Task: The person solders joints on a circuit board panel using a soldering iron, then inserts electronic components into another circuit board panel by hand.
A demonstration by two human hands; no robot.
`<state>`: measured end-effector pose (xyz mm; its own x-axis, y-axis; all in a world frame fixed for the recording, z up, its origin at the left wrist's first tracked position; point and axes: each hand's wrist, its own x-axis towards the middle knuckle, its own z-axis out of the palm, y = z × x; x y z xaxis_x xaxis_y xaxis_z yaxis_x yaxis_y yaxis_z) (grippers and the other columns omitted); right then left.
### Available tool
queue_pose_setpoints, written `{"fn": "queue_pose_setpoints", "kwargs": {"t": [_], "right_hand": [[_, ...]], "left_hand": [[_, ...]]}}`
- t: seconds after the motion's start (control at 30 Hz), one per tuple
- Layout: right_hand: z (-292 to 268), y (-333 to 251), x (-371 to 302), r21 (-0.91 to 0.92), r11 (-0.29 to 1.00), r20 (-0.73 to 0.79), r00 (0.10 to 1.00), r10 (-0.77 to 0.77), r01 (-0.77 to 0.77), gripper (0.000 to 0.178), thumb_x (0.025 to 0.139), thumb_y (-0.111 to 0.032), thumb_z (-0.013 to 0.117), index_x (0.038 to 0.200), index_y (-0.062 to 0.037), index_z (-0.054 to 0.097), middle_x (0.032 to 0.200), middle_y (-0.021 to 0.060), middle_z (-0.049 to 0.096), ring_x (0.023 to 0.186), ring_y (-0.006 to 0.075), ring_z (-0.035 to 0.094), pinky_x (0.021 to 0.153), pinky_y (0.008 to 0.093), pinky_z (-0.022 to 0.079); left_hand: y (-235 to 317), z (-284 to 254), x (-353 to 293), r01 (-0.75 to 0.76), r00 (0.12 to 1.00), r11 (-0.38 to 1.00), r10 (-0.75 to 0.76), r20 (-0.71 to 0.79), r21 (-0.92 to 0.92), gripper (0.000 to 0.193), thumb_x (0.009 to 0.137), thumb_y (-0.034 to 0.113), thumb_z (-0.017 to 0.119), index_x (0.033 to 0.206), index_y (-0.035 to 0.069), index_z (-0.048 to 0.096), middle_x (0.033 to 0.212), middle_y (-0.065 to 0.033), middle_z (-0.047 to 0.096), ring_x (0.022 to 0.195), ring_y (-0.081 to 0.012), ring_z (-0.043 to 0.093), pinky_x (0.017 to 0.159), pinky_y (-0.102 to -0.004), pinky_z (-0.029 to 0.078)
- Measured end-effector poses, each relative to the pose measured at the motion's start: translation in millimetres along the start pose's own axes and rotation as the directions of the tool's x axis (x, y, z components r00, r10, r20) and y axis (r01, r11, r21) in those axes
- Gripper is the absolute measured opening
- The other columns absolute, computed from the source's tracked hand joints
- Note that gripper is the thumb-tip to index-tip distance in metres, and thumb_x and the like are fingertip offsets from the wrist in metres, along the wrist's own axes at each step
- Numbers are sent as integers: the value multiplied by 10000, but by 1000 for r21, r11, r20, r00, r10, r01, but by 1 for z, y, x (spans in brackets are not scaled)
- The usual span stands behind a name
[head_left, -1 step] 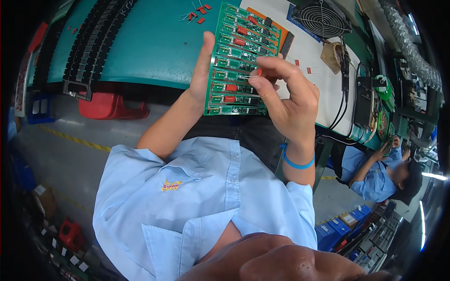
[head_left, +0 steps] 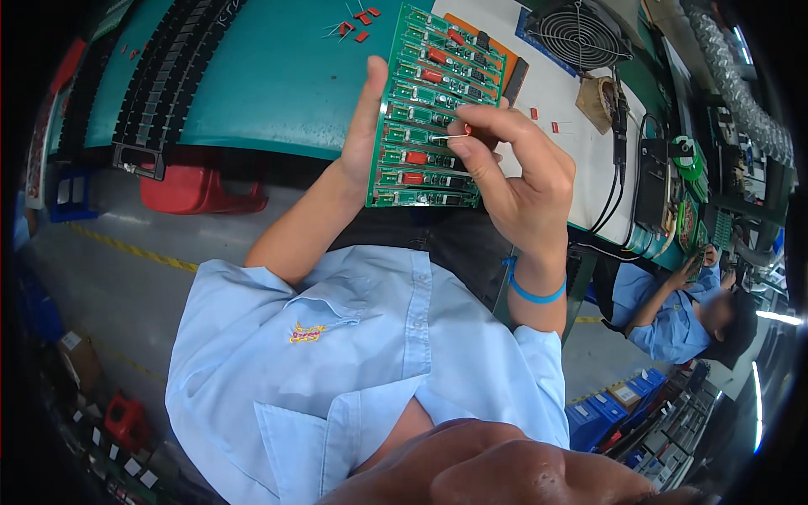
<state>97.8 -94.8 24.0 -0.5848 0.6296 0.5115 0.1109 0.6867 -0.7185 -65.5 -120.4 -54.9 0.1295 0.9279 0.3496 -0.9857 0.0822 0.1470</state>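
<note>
My left hand [head_left: 360,139] is closed on a green circuit board panel [head_left: 410,114], its thumb along the left edge and its fingers hidden behind. The panel is split into several long strips. Some strips carry a red block capacitor [head_left: 416,157] lying on them; strips near the middle have none. Over one middle strip, my right hand [head_left: 526,172] pinches a loose red capacitor [head_left: 468,130] between thumb and forefinger. Its thin wire legs point left toward the board. Whether the leg tips touch the board I cannot tell.
Loose red capacitors [head_left: 361,37] lie on the green bench mat [head_left: 252,93], beside a black track [head_left: 168,76]. A fan [head_left: 576,35] and two red capacitors [head_left: 555,128] sit on the white surface at right. A red stool [head_left: 189,190] stands below the bench. Another person [head_left: 669,307] works at far right.
The capacitor in my right hand has turned slightly, with less of its red side showing. The hands and board have barely moved.
</note>
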Motion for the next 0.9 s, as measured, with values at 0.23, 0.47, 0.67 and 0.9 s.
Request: {"fn": "queue_pose_setpoints", "kwargs": {"t": [0.23, 0.47, 0.67, 0.9], "right_hand": [[1, -3, 9, -120, 985, 89, 990, -113, 123, 240, 811, 95, 760, 1041, 24, 756, 947, 84, 746, 745, 159, 607, 670, 243, 479], [0, -5, 11, -157, 982, 114, 990, -84, 102, 252, 798, 99, 765, 1034, 14, 770, 922, 71, 737, 699, 138, 583, 612, 232, 454], [0, -7, 11, -160, 983, 125, 990, -70, 89, 257, 796, 95, 769, 1040, 14, 770, 899, 70, 729, 677, 125, 568, 580, 224, 436], [-1, -8, 13, -174, 981, 119, 990, -70, 90, 254, 794, 91, 772, 1037, 15, 771, 885, 70, 722, 669, 124, 564, 576, 225, 436]], "left_hand": [[0, 2, -1, -10, 1000, 1000, 10, -1, -6, 841, 1020, 741, 318, 1568, 107, 397, 1479, -144, 577, 1281, -295, 629, 1076, -439, 535], [0, 5, -1, -12, 999, 999, 14, -47, 44, 847, 1017, 747, 320, 1571, 109, 388, 1478, -147, 575, 1278, -293, 629, 1066, -442, 542], [1, 0, 0, -25, 1000, 999, 24, 8, 45, 846, 1017, 746, 322, 1574, 112, 385, 1481, -149, 571, 1280, -287, 628, 1059, -440, 546], [0, 6, -1, -7, 1000, 998, 9, -28, 68, 836, 1022, 741, 319, 1571, 115, 389, 1479, -141, 574, 1269, -281, 635, 1043, -433, 555]]}}
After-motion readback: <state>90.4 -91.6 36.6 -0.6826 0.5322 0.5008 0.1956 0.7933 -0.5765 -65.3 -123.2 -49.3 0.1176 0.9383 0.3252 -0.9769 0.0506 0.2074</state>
